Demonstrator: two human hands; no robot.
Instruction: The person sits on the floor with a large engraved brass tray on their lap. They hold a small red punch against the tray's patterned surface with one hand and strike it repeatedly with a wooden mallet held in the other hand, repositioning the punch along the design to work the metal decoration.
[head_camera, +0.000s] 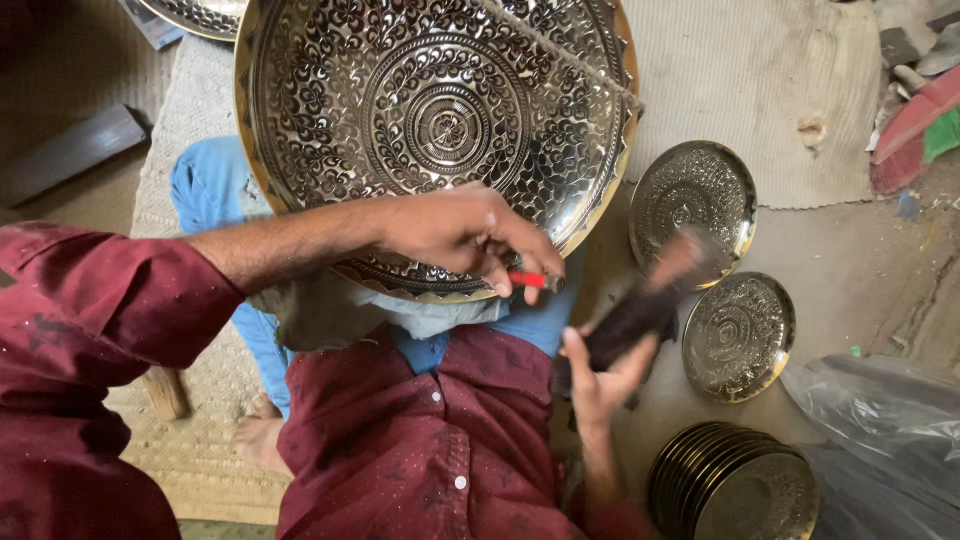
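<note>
Maroon shirt fills the near foreground, and above it the left hand has its fingers pinched shut around a small red-handled punch, whose tip rests at the six-o'clock rim of the big engraved brass tray propped on the lap. At four o'clock from that tray, the right hand grips a dark, motion-blurred mallet, fingers wrapped closed around its handle. Two small engraved plates lie at three o'clock, and a stack of plates at five.

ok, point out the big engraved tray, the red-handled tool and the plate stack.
tray (440, 120), head view, engraved centre medallion.
red-handled tool (528, 280), head view, red handle by the fingertips.
plate stack (735, 485), head view, top plate.
</note>
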